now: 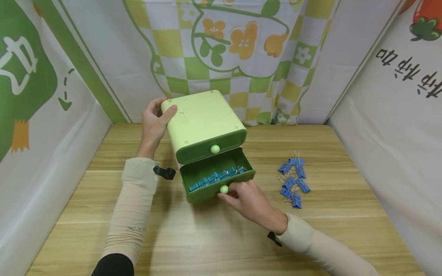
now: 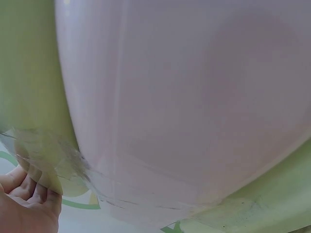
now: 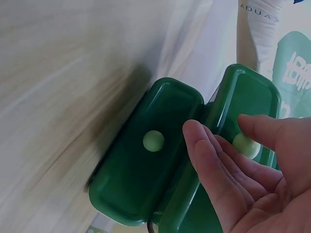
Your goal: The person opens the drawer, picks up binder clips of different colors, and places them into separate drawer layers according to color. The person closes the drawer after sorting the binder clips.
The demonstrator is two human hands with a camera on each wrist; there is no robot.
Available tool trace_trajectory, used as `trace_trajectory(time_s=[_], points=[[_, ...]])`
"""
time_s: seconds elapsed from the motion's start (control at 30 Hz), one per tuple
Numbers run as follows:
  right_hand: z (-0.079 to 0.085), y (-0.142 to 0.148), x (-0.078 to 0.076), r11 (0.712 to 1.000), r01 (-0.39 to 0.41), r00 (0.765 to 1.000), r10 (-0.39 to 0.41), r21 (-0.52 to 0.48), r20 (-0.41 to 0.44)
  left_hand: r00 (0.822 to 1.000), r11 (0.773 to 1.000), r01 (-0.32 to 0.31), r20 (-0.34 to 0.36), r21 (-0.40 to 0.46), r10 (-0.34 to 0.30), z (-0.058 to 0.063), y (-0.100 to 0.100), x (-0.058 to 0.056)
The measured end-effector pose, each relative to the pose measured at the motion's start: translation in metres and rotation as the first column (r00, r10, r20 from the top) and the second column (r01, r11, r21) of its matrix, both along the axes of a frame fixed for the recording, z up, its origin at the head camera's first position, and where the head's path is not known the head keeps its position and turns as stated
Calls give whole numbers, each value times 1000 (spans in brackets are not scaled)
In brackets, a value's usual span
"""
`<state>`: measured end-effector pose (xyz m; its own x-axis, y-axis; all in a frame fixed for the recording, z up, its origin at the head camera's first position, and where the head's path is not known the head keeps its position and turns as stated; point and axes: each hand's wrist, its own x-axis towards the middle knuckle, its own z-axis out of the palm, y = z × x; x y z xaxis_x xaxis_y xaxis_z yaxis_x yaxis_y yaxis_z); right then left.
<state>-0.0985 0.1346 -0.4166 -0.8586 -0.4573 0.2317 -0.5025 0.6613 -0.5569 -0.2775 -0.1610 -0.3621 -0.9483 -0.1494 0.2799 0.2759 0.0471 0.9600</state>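
A light-green drawer cabinet [image 1: 203, 119] stands on the wooden table with one dark-green drawer [image 1: 221, 188] pulled out. Teal binder clips [image 1: 217, 177] lie in a row inside that drawer. My left hand [image 1: 153, 122] grips the cabinet's back left corner, thumb on top; the left wrist view shows its fingers [image 2: 36, 191] at the cabinet's edge. My right hand [image 1: 250, 201] pinches the pulled-out drawer's round knob [image 3: 246, 145] between thumb and fingers. In the right wrist view, another drawer front [image 3: 131, 179] with its own knob [image 3: 154, 141] sits on the table side of it.
Several blue binder clips [image 1: 293, 180] lie in a loose pile on the table [image 1: 342, 214], right of the cabinet. A checked green, yellow and white curtain [image 1: 224, 80] hangs close behind. Printed white walls [image 1: 390, 107] stand at both sides.
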Motion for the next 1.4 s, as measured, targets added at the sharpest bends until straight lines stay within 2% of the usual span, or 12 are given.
trace_trajectory(time_s=[0.13,0.73,1.13,1.4], points=[[1,-5,-8,1000,23,1000,-23,18,-2,1000,1000,2,2,-5,-2,-1,-1,0],[-1,-22,-46,997,66,998,-66,-34,-12,1000,1000,2,-22,8,-2,-2,0,-2],[-3,-30,-61,993,81,995,-86,-86,-49,1000,1000,0,-28,3,0,-4,-1,-3],[-4,-35,-65,991,100,993,-105,-89,-47,1000,1000,1,-17,1,-1,-3,-3,-2]])
